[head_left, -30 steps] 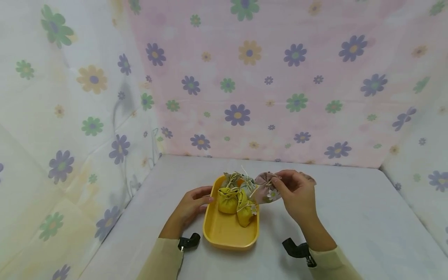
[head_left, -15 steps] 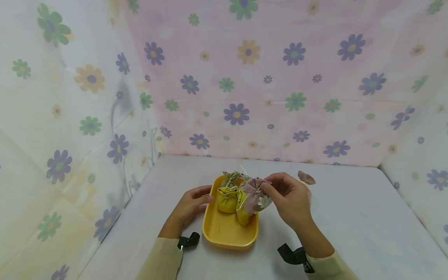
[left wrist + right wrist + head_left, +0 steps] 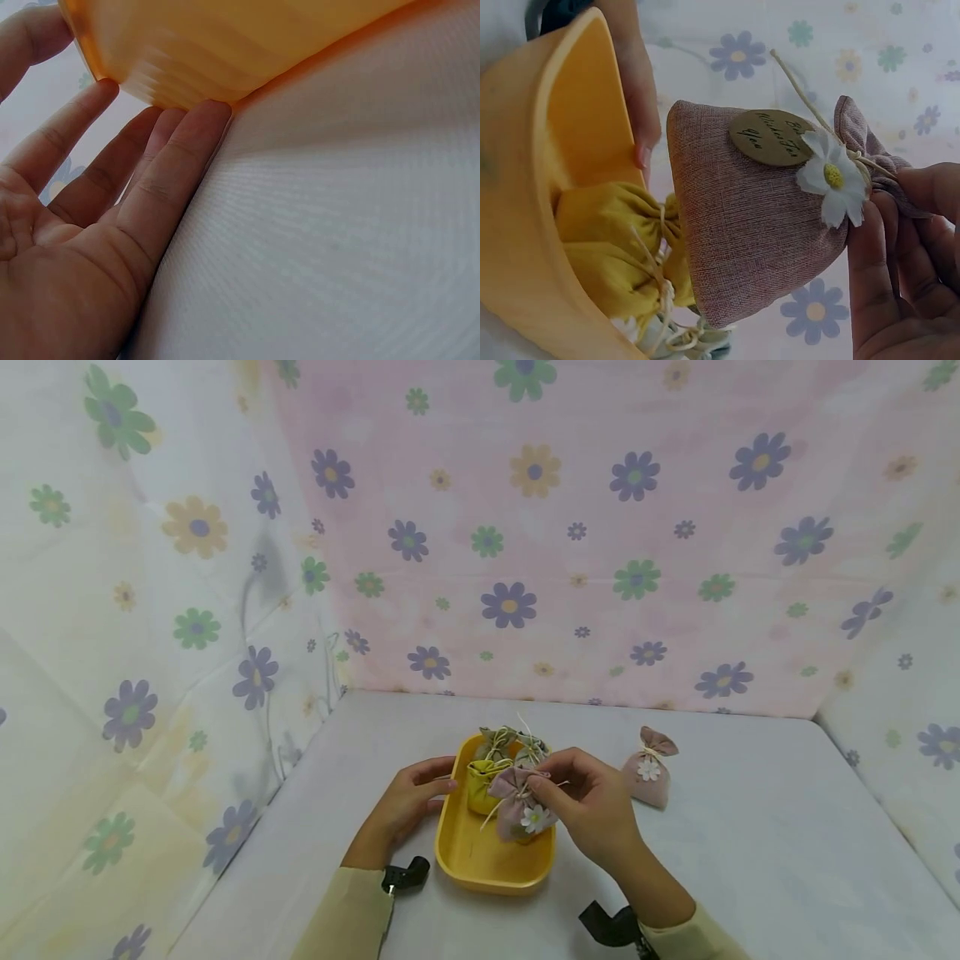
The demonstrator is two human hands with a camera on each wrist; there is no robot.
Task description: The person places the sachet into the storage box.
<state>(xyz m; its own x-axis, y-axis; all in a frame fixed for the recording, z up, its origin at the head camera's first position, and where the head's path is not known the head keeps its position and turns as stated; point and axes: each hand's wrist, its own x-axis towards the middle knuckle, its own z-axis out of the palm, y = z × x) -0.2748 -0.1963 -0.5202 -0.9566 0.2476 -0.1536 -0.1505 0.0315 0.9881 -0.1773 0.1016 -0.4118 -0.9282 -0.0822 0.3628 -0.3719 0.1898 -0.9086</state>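
Note:
My right hand (image 3: 600,810) pinches a pinkish-mauve drawstring sachet (image 3: 517,822) by its gathered neck. In the right wrist view that sachet (image 3: 750,217) carries a white fabric flower and a round brown tag with writing. It hangs over a yellow tray (image 3: 487,877). With fairly straight fingers, my left hand (image 3: 408,797) touches the tray's left side; the left wrist view shows fingertips against the outer wall of the tray (image 3: 247,45). Inside the tray lie a yellow sachet (image 3: 482,781) and a greyish sachet (image 3: 495,745). A second yellow one is mostly hidden behind the held sachet.
Another mauve sachet (image 3: 651,777) with a white flower lies on the white table (image 3: 750,827), right of the tray. Flower-printed cloth (image 3: 570,568) hangs behind the table and along both sides.
My right hand has carried the mauve sachet left and toward me, over the tray's right part. The other mauve sachet has come into view behind the hand. The left hand stays put.

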